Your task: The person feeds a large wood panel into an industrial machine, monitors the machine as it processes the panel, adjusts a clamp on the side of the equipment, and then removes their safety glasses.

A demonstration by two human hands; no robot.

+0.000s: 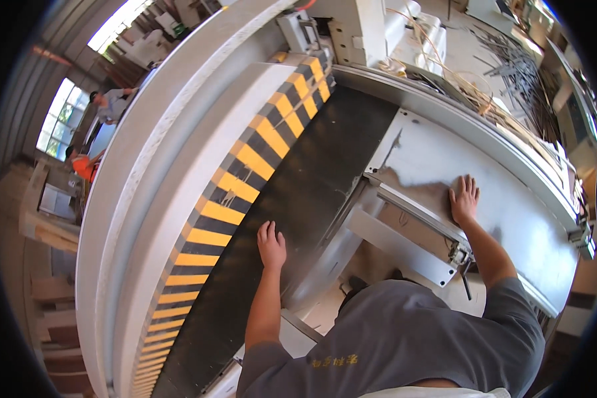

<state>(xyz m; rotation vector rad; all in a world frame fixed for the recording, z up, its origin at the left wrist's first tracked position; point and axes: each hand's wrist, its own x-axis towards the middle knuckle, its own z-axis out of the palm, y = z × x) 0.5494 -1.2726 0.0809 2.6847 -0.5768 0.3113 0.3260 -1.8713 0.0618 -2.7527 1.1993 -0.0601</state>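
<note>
My left hand (pixel 271 245) is over the black machine bed (pixel 298 199), fingers fairly close together and thumb apart, holding nothing. Whether its palm touches the bed is hard to tell. Along the bed's left side runs a long beam edge with yellow and black warning stripes (pixel 224 211). My right hand (pixel 464 200) lies flat with fingers spread on a pale metal side table (pixel 507 209), near that table's inner edge. The palm covers nothing that I can make out. A dull, worn patch (pixel 423 191) marks the metal just left of this hand.
A large grey machine beam (pixel 144 199) curves along the left. Between bed and side table is an open gap with a metal bracket (pixel 398 244) and a clamp lever (pixel 465 281). A metal fence (pixel 457 119) borders scrap strips (pixel 515 74). Two people (pixel 112 104) (pixel 83 163) stand beyond the beam.
</note>
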